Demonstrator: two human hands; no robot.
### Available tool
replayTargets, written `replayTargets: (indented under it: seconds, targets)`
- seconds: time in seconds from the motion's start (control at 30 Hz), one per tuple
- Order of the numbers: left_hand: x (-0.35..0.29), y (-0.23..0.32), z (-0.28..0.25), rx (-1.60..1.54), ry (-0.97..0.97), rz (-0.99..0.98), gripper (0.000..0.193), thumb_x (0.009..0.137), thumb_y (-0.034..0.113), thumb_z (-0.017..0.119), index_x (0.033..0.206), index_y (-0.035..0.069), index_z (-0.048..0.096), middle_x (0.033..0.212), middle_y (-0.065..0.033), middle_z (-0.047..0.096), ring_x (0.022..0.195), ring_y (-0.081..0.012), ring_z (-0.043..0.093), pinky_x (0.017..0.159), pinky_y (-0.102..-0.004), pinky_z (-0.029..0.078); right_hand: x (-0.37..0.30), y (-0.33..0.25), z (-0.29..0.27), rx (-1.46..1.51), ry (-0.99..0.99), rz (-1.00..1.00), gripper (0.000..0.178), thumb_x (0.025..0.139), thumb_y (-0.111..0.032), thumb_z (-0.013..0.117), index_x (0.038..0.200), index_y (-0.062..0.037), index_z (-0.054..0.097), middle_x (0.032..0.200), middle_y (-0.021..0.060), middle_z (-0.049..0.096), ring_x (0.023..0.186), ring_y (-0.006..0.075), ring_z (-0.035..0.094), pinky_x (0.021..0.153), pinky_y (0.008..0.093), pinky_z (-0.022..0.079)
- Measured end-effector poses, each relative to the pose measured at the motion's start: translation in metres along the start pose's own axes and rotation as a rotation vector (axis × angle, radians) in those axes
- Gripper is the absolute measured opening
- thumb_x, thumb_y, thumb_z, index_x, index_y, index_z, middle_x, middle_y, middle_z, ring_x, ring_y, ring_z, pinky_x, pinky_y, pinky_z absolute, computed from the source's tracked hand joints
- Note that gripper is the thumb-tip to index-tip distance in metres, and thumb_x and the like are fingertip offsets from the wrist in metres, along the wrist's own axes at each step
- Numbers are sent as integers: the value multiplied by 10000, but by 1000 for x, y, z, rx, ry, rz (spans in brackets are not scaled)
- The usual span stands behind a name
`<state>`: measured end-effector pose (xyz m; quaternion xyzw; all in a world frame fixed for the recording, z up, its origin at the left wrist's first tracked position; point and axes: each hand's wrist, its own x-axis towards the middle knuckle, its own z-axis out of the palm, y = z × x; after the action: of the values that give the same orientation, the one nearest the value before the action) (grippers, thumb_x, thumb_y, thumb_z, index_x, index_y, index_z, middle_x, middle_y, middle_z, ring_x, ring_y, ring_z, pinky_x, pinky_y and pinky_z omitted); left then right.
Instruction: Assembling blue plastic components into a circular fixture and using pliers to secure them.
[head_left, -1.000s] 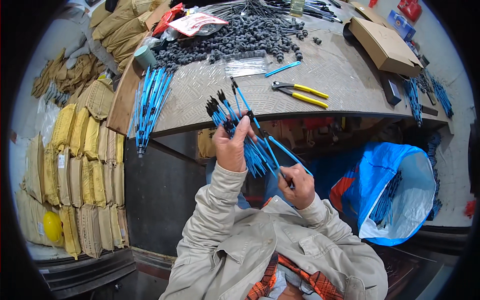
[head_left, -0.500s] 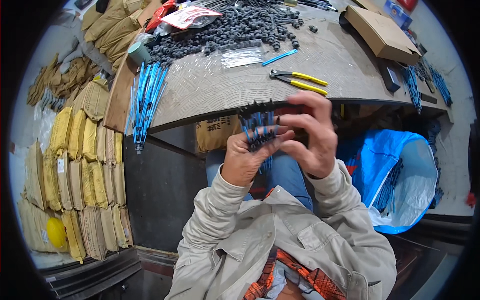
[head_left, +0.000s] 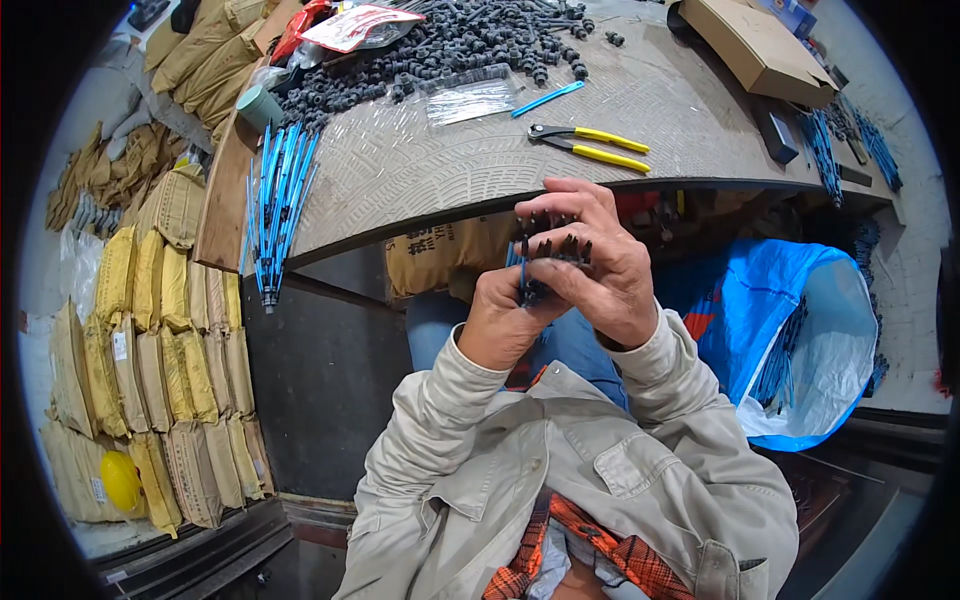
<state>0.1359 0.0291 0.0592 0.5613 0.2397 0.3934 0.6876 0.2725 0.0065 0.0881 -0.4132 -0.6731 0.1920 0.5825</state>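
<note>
Both hands are together in front of the table edge, over my lap. Between them is a bundle of thin blue sticks with black tips (head_left: 562, 247). My left hand (head_left: 500, 318) is closed round the lower part of the bundle. Wrapped over its right side, my right hand (head_left: 612, 278) has its thumb and fingers pressed against the black tips. The fingers and palms hide much of the sticks' length. Yellow-handled pliers (head_left: 590, 146) lie on the table just beyond my hands.
On the table (head_left: 400, 190) are a heap of black fittings (head_left: 460, 45), a clear bag of thin pins (head_left: 470, 97), a blue strip (head_left: 548, 99) and a cardboard box (head_left: 755, 55). Blue sticks (head_left: 275, 215) overhang its left edge. A blue sack (head_left: 735, 330) stands at right; stacked bags (head_left: 150, 370) at left.
My right hand has come in from the right and closed over the bundle's tips. The bundle has shifted slightly right. The whole view has shifted a little.
</note>
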Motion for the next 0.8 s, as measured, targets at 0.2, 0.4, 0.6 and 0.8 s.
replayTargets:
  seconds: [0.2,0.4,0.6,0.8]
  targets:
    - [-3,1,4,160,28,37,156,762,-40,610,915,-16,628,782,-52,627,642,-89,494,582,-200,422,-5,6,8,-20,69,27,85,730,-36,624,806,-57,655,1088,102,602,1157,267,396,952,383,331]
    - [5,1,-4,578,-69,294,234,704,8,623,936,-24,631,804,-108,656,650,-172,567,592,-274,456,-3,15,-10,127,-9,-66,120,748,-41,614,863,-41,647,1118,100,584,1097,239,456,937,345,366]
    - [11,20,-10,188,-82,58,140,908,104,476,995,48,571,913,-156,657,728,-237,639,784,-338,494,-37,-18,-126,-427,405,-68,319,743,-11,646,1054,-51,587,1127,111,548,914,196,549,775,264,459]
    - [21,18,1,-67,-332,244,184,932,242,456,1070,138,518,957,-156,650,805,-284,642,816,-374,488,-166,-14,-350,-525,1020,151,194,851,-135,536,951,12,616,775,105,655,660,140,626,608,162,472]
